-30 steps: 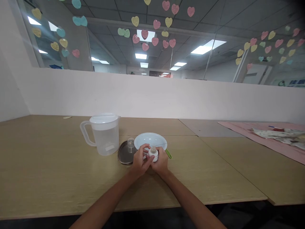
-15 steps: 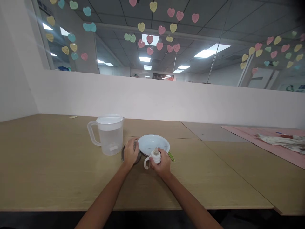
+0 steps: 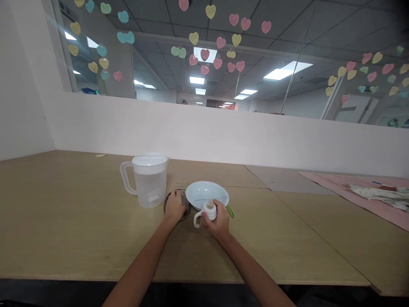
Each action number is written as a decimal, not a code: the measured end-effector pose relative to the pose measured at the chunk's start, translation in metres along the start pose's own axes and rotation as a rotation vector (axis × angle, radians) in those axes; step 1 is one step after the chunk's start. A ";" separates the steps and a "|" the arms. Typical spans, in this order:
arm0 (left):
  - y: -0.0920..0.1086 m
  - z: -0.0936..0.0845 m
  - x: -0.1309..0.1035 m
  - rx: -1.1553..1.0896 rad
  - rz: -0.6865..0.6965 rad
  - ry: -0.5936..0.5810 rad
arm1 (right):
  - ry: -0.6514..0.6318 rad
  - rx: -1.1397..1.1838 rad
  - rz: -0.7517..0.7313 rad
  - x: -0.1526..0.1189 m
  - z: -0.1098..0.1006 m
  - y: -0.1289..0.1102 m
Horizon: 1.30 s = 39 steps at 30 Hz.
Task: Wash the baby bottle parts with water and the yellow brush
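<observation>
My right hand (image 3: 220, 219) is closed around a white baby bottle top (image 3: 209, 211) with ridged sides, a clear teat pointing up and a curved white handle on its left. To the left, my left hand (image 3: 175, 206) lies over a dark round dish (image 3: 188, 209), its fingers bent across the inside and the thumb apart near the right rim. Whatever sits under those fingers is hidden. Just behind both hands stands a shallow white bowl (image 3: 204, 188). A green handle (image 3: 230, 211) sticks out beside the bowl, right of my right hand.
A clear plastic jug (image 3: 150, 181) with a lid and water inside stands left of the dish. At the far right, a pink cloth (image 3: 322, 182) carries a whitish crumpled fabric (image 3: 375, 194) and a pen. A small flat piece (image 3: 101, 155) lies by the wall.
My left hand has turned flatter and lowered over the dark dish, moving slightly left, so more of the dish shows. The right hand keeps its grip on the bottle top. The view has shifted slightly.
</observation>
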<state>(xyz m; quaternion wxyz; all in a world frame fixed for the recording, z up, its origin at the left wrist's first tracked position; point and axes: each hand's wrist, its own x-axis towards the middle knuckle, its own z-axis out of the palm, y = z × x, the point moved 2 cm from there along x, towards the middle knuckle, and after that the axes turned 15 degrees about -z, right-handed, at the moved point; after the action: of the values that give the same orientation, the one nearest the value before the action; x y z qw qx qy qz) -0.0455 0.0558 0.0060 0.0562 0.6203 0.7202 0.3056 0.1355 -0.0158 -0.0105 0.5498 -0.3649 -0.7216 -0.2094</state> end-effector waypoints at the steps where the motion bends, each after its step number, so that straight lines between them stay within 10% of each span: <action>1: 0.000 -0.001 -0.001 0.014 -0.013 0.019 | -0.001 0.001 0.003 0.000 0.000 0.000; 14: -0.005 -0.001 0.001 0.036 -0.078 -0.068 | -0.007 -0.002 0.004 0.002 -0.001 -0.002; 19: -0.003 -0.012 0.003 -0.140 -0.094 0.114 | -0.030 -0.014 -0.002 0.003 0.000 -0.002; 24: 0.010 -0.031 -0.011 -0.381 0.115 0.387 | -0.009 -0.031 -0.019 0.004 0.000 -0.004; 30: 0.030 -0.015 -0.046 -0.538 0.611 0.371 | 0.004 -0.037 -0.019 0.007 -0.003 -0.006; 39: 0.039 -0.006 -0.059 -0.825 0.546 0.264 | -0.032 -0.007 -0.059 0.011 -0.001 -0.006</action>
<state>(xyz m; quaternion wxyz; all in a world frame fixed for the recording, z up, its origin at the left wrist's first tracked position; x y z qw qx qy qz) -0.0018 0.0010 0.0127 0.1231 0.6682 0.3522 0.6437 0.1306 -0.0172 0.0006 0.5302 -0.3488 -0.7401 -0.2223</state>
